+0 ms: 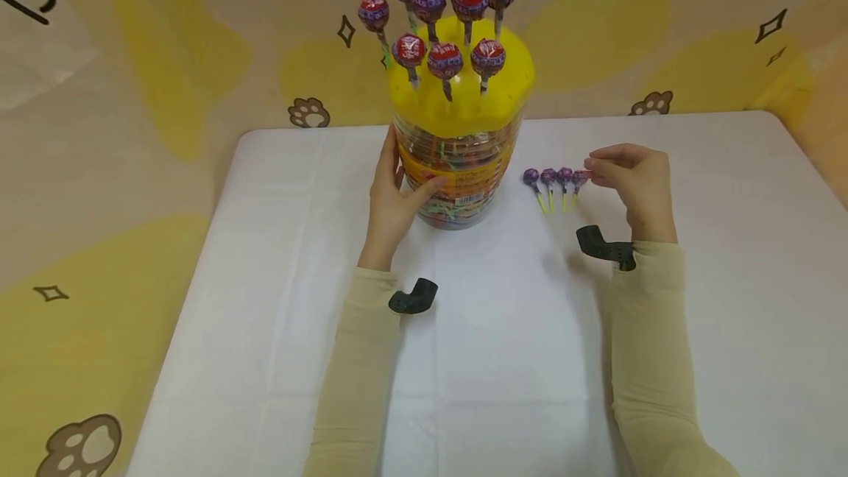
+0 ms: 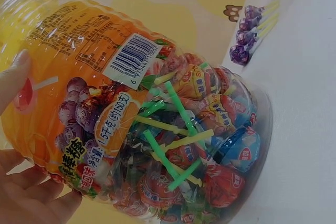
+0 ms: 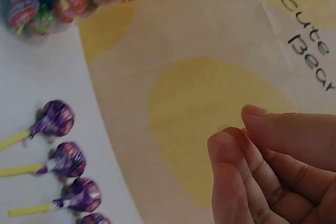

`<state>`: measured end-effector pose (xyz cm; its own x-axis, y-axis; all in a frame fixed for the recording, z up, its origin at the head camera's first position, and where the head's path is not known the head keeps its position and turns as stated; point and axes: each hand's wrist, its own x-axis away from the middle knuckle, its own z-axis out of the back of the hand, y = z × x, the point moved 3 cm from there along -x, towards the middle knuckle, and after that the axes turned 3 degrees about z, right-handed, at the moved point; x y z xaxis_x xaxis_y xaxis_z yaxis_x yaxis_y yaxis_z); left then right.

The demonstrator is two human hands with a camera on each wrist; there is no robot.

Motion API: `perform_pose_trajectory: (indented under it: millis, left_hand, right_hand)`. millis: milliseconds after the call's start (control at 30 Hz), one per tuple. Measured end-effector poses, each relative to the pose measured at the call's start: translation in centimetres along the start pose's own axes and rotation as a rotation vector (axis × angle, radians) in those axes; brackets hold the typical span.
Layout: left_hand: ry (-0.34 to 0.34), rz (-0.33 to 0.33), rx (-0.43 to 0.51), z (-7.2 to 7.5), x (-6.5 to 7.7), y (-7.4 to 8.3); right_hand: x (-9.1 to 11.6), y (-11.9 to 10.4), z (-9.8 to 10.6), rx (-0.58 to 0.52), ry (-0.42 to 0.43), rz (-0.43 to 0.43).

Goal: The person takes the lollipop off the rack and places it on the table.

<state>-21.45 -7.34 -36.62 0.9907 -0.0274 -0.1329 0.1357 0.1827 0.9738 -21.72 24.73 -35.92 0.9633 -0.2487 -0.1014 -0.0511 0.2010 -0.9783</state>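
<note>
A clear plastic jar (image 1: pixel 457 190) with a yellow lid stands on the table, filled with wrapped lollipops. My left hand (image 1: pixel 394 193) grips its left side, thumb across the orange label (image 2: pixel 89 61) and the other fingers round the far side. Several red-and-purple lollipops (image 1: pixel 445 61) stand upright on sticks in the yellow lid (image 1: pixel 513 87). To the right of the jar, several purple lollipops (image 1: pixel 548 177) lie in a row with yellow-green sticks toward me. My right hand (image 1: pixel 636 175) is beside the rightmost one, fingers bent and thumb near the fingertips, with nothing seen between them.
The white-covered table (image 1: pixel 503 374) ends behind the jar at a yellow and beige patterned cloth (image 1: pixel 596 35) with paw prints. Both wrists carry a black camera mount (image 1: pixel 414 297) over beige sleeves.
</note>
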Motion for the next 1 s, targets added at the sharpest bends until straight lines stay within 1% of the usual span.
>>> perform_pose_trajectory:
  millis: [167, 333, 500, 567, 733, 900, 1000]
  left_hand:
    - [-0.001, -0.009, 0.001, 0.0, 0.0, 0.1]
    - [0.001, -0.015, 0.006, 0.1, 0.0, 0.1]
    - [-0.005, 0.014, -0.008, 0.0, 0.2, -0.1]
    - [-0.007, 0.023, -0.015, 0.0, 0.3, -0.2]
    - [-0.002, 0.02, -0.019, 0.1, 0.3, -0.3]
    - [0.0, 0.015, -0.015, 0.1, 0.4, 0.0]
    - [0.005, 0.013, -0.017, 0.2, 0.3, 0.2]
  right_hand:
    - [0.9, -3.3, -0.8, -0.157, 0.025, 0.104]
    - [1.7, -5.9, -1.8, -0.256, 0.013, 0.194]
    - [2.7, -8.4, -2.9, -0.277, -0.009, 0.254]
    - [3.2, -9.3, -3.3, -0.27, -0.02, 0.271]
    - [3.6, -11.3, -4.7, -0.249, -0.032, 0.334]
    - [3.7, -12.7, -6.2, -0.25, -0.001, 0.392]
    - [3.6, -13.5, -7.0, -0.284, 0.016, 0.424]
